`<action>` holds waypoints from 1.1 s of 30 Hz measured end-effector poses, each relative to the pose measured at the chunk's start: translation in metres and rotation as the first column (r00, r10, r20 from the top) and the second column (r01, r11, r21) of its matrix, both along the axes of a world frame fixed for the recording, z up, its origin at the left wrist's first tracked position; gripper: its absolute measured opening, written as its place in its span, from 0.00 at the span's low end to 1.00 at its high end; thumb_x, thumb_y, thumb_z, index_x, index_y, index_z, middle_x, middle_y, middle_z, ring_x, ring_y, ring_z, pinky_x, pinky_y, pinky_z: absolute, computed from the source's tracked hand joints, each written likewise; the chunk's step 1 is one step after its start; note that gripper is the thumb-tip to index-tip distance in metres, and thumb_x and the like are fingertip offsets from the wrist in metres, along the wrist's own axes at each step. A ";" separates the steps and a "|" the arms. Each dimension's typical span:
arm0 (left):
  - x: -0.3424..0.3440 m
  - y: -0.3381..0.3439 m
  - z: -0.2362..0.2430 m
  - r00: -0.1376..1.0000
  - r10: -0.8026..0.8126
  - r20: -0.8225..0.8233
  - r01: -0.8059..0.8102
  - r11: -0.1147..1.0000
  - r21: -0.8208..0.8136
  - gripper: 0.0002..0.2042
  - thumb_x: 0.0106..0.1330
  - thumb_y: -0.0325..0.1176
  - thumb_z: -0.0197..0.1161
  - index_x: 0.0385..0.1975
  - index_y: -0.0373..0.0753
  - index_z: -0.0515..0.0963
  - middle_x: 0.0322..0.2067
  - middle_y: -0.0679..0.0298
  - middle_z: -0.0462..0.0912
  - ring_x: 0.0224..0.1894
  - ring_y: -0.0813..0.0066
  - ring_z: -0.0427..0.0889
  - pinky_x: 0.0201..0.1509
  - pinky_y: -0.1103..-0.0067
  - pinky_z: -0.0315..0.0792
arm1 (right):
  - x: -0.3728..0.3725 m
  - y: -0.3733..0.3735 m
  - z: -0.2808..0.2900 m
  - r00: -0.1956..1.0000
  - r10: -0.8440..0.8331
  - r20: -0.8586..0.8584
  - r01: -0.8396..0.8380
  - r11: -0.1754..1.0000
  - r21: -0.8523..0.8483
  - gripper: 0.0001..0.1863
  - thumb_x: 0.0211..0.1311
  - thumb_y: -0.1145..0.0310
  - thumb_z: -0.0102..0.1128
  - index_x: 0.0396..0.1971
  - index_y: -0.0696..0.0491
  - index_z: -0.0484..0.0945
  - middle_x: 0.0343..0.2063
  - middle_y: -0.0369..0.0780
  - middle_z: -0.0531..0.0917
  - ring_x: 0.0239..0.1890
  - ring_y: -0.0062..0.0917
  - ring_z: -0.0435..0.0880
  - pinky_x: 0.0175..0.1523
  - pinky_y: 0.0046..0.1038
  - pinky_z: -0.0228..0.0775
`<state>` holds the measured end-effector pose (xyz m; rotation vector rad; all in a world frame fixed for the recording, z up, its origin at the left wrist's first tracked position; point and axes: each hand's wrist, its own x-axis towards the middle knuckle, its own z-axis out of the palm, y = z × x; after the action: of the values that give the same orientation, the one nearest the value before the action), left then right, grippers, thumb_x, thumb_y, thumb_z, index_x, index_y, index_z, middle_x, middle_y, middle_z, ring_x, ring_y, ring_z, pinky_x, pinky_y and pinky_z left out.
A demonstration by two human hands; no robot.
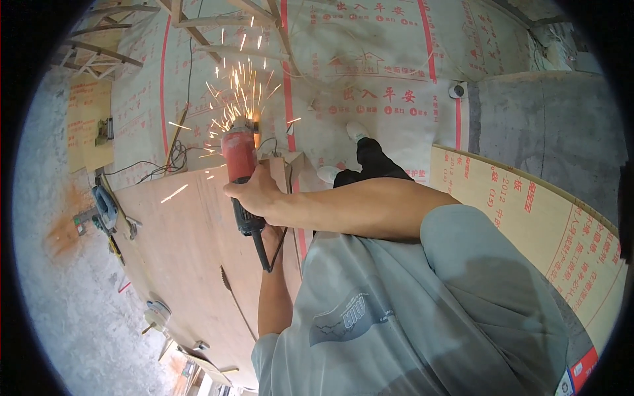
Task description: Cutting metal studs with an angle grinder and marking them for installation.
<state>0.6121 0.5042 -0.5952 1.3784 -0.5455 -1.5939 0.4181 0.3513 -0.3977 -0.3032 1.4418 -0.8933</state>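
My right hand [257, 191] is closed round a red and black angle grinder [239, 152], with its thumb across the body. Bright sparks [244, 92] spray from the grinder's head, where the piece being touched is too obscured to make out. My left hand [271, 234] is behind the tool's rear end, beside its black cord [263, 257], with its fingers hidden. Below the tool lies a pale plywood board [178, 237] with a long dark blade-like piece [226, 278] on it.
Printed protective sheeting [356, 66] covers the floor round my feet [358, 132]. Wooden frames [211, 20] stand beyond. Cables [175, 158] lie coiled at the left, near power tools [105, 204]. A printed yellow board [502, 218] is at the right, beside grey concrete [541, 112].
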 end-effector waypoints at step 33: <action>-0.020 -0.015 0.008 0.991 0.062 -0.119 -0.064 0.998 -0.013 0.17 0.71 0.40 0.63 0.54 0.37 0.77 0.46 0.64 0.83 0.44 0.71 0.84 0.46 0.74 0.80 | 0.018 0.011 -0.011 1.000 0.011 0.019 -0.010 0.999 -0.051 0.17 0.51 0.60 0.73 0.28 0.56 0.76 0.22 0.38 0.80 0.22 0.24 0.80 0.28 0.33 0.72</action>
<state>0.5926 0.4891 -0.5874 1.2672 -0.4391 -1.6044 0.4359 0.3622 -0.4092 -0.3394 1.3995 -0.9233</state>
